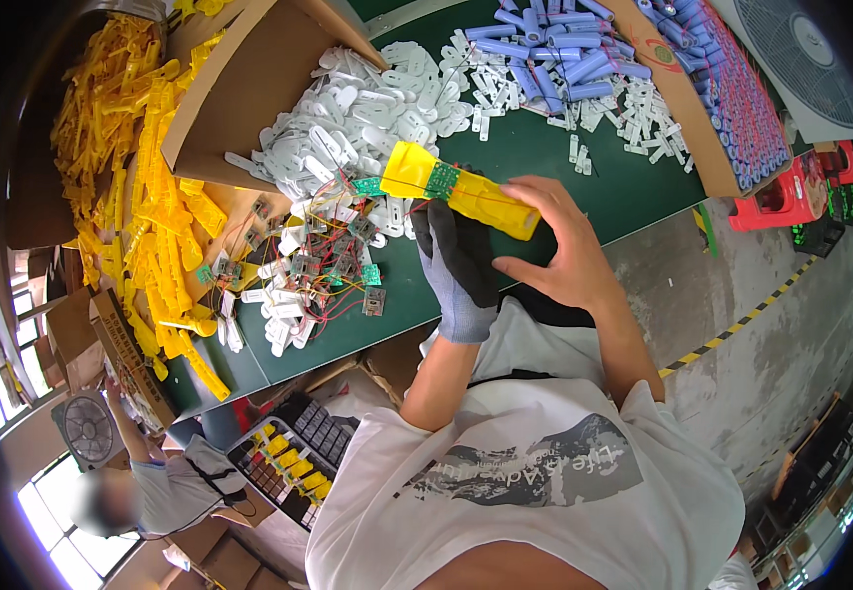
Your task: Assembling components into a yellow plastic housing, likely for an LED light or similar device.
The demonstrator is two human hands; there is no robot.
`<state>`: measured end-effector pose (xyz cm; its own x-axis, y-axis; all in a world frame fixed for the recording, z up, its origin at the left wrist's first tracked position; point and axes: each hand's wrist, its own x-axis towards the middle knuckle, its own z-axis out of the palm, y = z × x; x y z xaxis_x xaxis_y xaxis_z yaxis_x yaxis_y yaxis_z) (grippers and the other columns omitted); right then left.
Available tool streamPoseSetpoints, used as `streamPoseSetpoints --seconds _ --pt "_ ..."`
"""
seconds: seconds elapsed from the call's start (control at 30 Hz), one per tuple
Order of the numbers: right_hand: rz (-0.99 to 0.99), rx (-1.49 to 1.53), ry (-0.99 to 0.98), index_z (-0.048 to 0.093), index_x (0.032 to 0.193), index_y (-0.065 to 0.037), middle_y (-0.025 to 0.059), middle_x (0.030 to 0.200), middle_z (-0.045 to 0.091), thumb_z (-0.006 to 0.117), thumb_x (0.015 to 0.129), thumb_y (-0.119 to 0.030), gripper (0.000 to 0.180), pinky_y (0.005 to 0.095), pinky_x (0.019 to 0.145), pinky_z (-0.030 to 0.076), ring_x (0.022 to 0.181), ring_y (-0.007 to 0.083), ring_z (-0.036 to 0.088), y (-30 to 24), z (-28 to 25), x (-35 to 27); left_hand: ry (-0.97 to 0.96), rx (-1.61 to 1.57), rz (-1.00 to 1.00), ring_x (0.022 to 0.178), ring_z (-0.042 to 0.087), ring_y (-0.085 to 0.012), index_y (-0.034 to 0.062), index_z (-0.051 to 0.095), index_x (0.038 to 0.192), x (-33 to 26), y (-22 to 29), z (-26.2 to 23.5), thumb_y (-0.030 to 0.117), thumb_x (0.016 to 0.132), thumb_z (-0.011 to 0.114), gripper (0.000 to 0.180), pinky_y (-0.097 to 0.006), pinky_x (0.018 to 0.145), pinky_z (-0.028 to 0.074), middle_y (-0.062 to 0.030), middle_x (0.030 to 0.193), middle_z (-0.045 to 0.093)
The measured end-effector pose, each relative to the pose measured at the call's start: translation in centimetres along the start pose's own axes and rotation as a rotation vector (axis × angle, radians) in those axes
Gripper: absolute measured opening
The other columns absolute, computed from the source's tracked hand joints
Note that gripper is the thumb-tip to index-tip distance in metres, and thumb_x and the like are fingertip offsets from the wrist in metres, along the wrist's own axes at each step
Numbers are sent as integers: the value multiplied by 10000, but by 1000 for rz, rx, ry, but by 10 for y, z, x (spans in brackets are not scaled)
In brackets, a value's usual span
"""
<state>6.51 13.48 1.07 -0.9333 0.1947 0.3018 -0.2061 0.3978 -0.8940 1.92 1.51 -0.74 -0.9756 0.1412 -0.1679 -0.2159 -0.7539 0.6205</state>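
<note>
A yellow plastic casing (493, 205) with a small green circuit board (441, 181) and thin wires on it is held above the near edge of the green table. My left hand (458, 270), in a grey glove with a black palm, grips it from below; the casing partly hides its fingertips. Bare, my right hand (572, 241) is at the casing's right end, fingertips against its upper edge and thumb spread away below. Just left of my hands lie wired circuit boards (338, 261) with red and black leads, tangled among white plastic parts (289, 305).
White oval covers (333, 133) spill from a cardboard box (225, 93). Yellow casings (156, 226) heap at the left. Purple cylindrical cells (564, 49) lie at the back, with more in a carton (731, 118) at the right. Another person (185, 487) works at lower left near a crate (284, 462).
</note>
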Motion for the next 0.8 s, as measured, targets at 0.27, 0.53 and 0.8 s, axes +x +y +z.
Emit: streamPoseSetpoints --seconds 0.27,0.53,0.8 --pt "26 -42 -11 599 1190 -73 112 1170 640 763 724 -65 494 351 914 486 1049 291 627 30 -29 -3 111 690 298 1067 573 -308 21 403 1300 -44 15 -22 107 949 521 380 -427 971 437 -180 1239 511" --pt "-17 -157 -156 595 1188 -125 54 1122 650 764 741 -191 483 395 900 450 992 281 603 44 -59 -8 -898 1934 763 1180 430 -409 110 565 1209 5 40 37 173 674 777 579 -537 1013 328 -167 1287 477" --pt "-19 -209 -279 622 1146 -117 65 1052 633 769 738 -198 441 382 906 439 1015 264 573 50 -64 -4 -975 1744 466 1002 573 -313 98 641 964 28 34 16 131 701 745 285 -425 884 442 -71 1068 623"
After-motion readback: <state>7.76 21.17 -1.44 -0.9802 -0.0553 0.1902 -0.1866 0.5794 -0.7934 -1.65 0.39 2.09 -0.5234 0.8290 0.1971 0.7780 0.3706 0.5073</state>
